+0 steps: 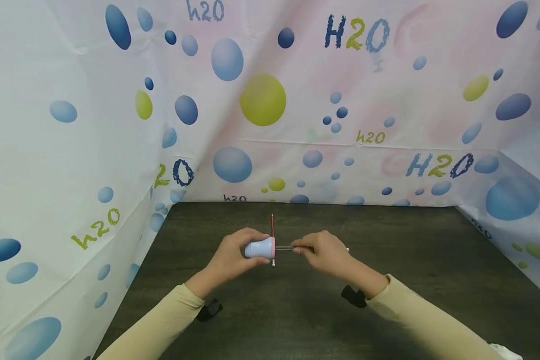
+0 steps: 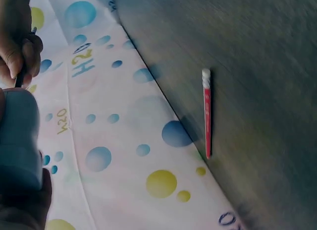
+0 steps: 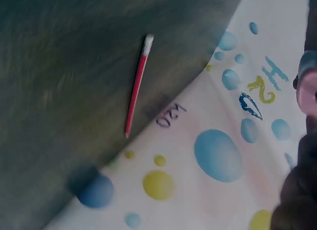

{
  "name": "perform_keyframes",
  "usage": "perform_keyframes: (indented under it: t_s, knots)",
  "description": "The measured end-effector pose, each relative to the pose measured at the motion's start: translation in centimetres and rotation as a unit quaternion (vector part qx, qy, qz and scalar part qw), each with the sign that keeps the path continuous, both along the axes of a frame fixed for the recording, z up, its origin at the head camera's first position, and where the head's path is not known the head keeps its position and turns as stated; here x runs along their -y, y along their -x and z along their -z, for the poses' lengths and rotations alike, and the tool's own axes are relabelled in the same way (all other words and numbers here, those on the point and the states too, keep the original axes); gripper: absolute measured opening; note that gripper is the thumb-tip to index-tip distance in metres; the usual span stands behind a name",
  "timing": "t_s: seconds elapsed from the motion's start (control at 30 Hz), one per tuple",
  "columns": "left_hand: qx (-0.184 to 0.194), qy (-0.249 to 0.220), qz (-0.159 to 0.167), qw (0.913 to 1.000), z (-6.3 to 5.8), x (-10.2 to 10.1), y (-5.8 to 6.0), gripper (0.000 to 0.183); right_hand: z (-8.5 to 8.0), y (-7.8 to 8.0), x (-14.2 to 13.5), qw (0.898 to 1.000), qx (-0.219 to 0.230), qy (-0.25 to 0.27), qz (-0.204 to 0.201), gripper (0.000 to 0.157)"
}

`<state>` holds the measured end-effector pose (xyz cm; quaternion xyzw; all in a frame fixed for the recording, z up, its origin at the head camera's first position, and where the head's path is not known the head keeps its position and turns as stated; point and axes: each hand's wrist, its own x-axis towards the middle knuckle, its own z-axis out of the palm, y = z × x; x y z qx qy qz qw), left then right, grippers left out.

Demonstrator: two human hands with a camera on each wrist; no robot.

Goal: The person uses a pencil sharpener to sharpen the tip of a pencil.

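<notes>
My left hand (image 1: 236, 252) grips a light-blue pencil sharpener (image 1: 260, 248) with a pink end that faces right. The thumb and fingers lie on opposite sides of its body. In my right hand (image 1: 324, 252), a thin dark pencil (image 1: 284, 248) is pinched, pointing left with its tip at the sharpener's pink end. How deep the tip sits is hidden. A red pencil (image 2: 207, 116) with a white eraser end lies on the table beyond the hands. The right wrist view shows the sharpener's pink face (image 3: 308, 93) at its right edge, beside dark, blurred fingers.
The dark wooden table (image 1: 409, 250) reaches back to a white cloth backdrop (image 1: 297, 165) printed with blue and green dots. Cloth walls also rise at left and right. A black wrist device (image 1: 210, 310) sits under the left wrist, another black device (image 1: 353, 296) under the right.
</notes>
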<state>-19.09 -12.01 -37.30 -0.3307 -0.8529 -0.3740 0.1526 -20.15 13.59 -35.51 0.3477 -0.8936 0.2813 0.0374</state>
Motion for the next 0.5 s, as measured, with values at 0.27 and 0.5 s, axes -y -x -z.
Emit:
perform_keyframes:
  t_s: [0.27, 0.5]
  knots:
    - [-0.133, 0.106, 0.052, 0.984, 0.2, 0.3, 0.4, 0.046, 0.6, 2.3, -1.2, 0.935, 0.345, 0.073, -0.044, 0.033]
    - [0.017, 0.017, 0.025, 0.9994, -1.0, 0.3, 0.6, 0.055, 0.9, 0.8, -1.4, 0.984, 0.17, 0.047, -0.019, 0.031]
